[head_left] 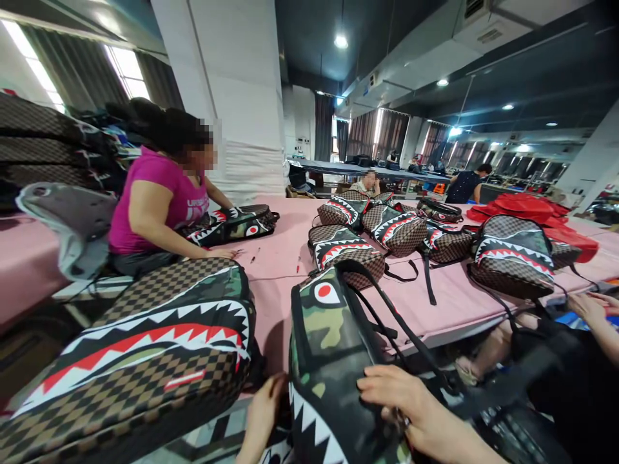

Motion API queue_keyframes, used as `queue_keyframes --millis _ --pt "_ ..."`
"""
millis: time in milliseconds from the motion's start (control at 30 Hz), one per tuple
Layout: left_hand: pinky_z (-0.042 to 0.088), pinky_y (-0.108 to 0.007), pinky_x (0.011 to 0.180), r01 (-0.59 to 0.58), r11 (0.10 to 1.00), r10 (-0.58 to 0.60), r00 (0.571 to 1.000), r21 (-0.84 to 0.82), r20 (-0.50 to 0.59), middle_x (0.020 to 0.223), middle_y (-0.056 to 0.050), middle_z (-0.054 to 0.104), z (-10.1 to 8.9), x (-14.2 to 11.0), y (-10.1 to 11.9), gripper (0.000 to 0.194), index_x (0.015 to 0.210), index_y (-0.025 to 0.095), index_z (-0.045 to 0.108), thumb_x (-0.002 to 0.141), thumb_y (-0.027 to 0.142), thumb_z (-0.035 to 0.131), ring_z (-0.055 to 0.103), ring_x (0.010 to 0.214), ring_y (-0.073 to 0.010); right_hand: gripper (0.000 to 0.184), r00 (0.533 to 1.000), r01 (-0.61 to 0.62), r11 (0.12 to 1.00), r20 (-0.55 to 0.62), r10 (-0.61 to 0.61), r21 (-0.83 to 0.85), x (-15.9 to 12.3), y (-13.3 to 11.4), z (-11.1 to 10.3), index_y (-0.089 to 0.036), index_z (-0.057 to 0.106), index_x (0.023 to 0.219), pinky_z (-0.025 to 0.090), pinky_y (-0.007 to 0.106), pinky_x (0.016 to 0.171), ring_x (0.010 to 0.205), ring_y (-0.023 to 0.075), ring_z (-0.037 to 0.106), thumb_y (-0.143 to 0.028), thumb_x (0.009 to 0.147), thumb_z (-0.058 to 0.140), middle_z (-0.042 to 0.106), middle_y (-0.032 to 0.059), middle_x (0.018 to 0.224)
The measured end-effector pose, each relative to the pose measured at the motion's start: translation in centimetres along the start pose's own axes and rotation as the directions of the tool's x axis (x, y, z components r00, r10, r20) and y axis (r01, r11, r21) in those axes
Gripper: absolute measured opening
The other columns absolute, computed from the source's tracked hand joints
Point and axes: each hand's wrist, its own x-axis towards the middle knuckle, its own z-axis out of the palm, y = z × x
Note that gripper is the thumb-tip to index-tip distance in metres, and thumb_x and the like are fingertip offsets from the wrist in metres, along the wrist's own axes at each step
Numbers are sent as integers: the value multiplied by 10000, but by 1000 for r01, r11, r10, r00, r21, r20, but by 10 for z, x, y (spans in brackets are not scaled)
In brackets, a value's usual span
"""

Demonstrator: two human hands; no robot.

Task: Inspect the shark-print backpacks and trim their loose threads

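A camouflage backpack (329, 335) with a printed shark eye and white teeth stands tilted in front of me at the pink table's edge. My left hand (264, 409) is at its left side, fingers bent against the edge and partly hidden. On the opposite side, my right hand (411, 406) grips the backpack, its fingers lying over the dark side panel and the thumb lower down. A black strap (396, 316) loops off its top toward the right. Close by on the left lies a larger brown-checkered backpack (159, 348) with a red-and-white shark mouth.
Several checkered shark backpacks (394, 229) rest across the pink table (280, 232). Red bags (522, 209) are piled at the far right. A person in a magenta shirt (155, 206) sits at left, handling another camouflage backpack (236, 222). Another person's hands (590, 306) show at right.
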Motion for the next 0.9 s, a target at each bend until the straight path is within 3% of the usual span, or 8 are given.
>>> queue_keyframes --millis 67,133,200,267,333,400,533,900 --pt "461 -381 850 -178 984 179 977 19 -113 998 -58 649 -10 6 15 271 964 215 624 839 368 438 593 964 -255 387 999 -33 997 10 32 65 -6 -1 9 -265 528 1213 386 418 998 1252 177 405 -151 858 428 573 64 1237" --pt "401 -384 931 -500 860 509 857 104 -85 1065 -56 637 -15 8 41 255 999 236 621 831 328 453 542 1058 -242 310 991 -134 970 24 132 200 -10 0 7 -260 578 1156 369 435 1003 1241 195 422 -236 885 431 589 72 1214" --pt "374 -406 929 -725 667 707 688 169 164 1091 -51 629 -12 9 69 240 1019 255 621 813 272 499 514 1077 -236 295 954 -288 889 27 299 357 -9 2 -2 -230 623 1091 380 438 988 1163 213 504 -325 900 418 624 93 1154" --pt "366 -415 888 -783 587 724 622 205 298 1094 -54 621 -7 8 91 251 1048 256 606 815 247 515 504 1057 -233 337 893 -382 803 -41 449 458 -3 5 -12 -190 625 1073 435 422 924 1028 217 594 -367 909 390 661 113 1060" --pt "358 -396 850 -790 576 701 610 213 368 1093 -54 612 -2 8 103 249 1062 251 594 826 265 518 499 1024 -221 330 851 -400 810 -154 502 429 7 10 -19 -178 607 1083 470 389 860 926 201 628 -352 912 384 673 105 1006" --pt "349 -373 833 -799 570 681 590 191 434 1093 -48 605 0 11 109 247 1056 250 595 823 300 531 490 1000 -211 274 888 -369 897 -193 418 243 20 16 -20 -194 597 1088 453 363 871 951 184 606 -263 893 419 645 82 1064" --pt "341 -343 828 -803 573 613 553 164 564 1075 -28 595 -4 23 117 265 1044 249 592 792 328 568 481 959 -197 451 984 -164 977 47 172 -140 47 20 -14 -206 590 1079 427 299 873 1035 161 546 17 728 413 579 49 1129" --pt "331 -281 672 -853 470 530 478 226 701 958 -47 575 10 26 155 354 961 179 512 705 381 649 487 876 -202 286 908 -115 908 327 260 -403 66 10 -21 -195 637 996 403 249 659 817 190 622 -155 713 630 664 43 932"
